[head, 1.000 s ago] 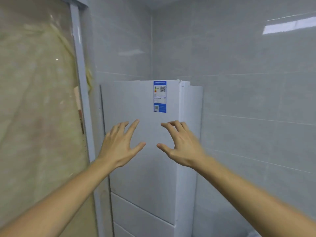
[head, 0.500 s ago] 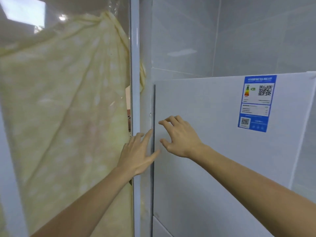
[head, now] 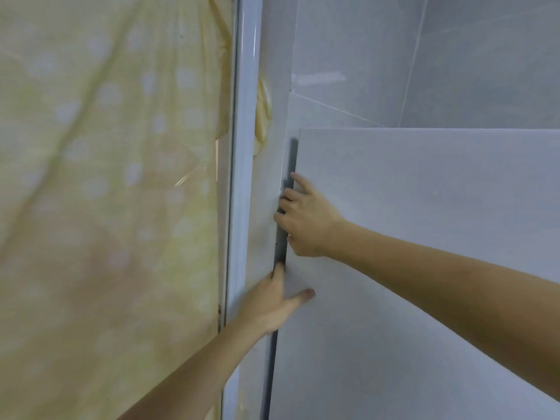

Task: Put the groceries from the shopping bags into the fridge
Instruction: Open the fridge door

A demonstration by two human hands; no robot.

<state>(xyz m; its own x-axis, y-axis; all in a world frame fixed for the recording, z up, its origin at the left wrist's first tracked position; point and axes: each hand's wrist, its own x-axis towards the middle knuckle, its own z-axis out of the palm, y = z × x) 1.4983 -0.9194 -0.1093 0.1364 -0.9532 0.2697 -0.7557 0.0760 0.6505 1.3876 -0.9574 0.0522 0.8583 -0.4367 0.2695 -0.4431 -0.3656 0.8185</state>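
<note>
In the head view the white fridge door (head: 424, 237) fills the right half of the frame, set in a corner of grey tiled wall (head: 454, 62). Its left edge runs from the upper middle down to the bottom, with a narrow dark gap (head: 292, 159) between that edge and the wall strip beside it.

The right hand (head: 306, 221) is at the door's left edge, upper part. Its fingers curl round the edge into the gap, the thumb lying flat on the door face above them. The left hand (head: 272, 301) is lower on the same edge, just below the right one. Its fingers reach up along the gap and tuck behind the edge, while the thumb is spread out and pressed on the door face.

A white frame post (head: 242, 177) stands left of the wall strip. Behind glass further left hangs a yellow dotted curtain (head: 106, 177).
</note>
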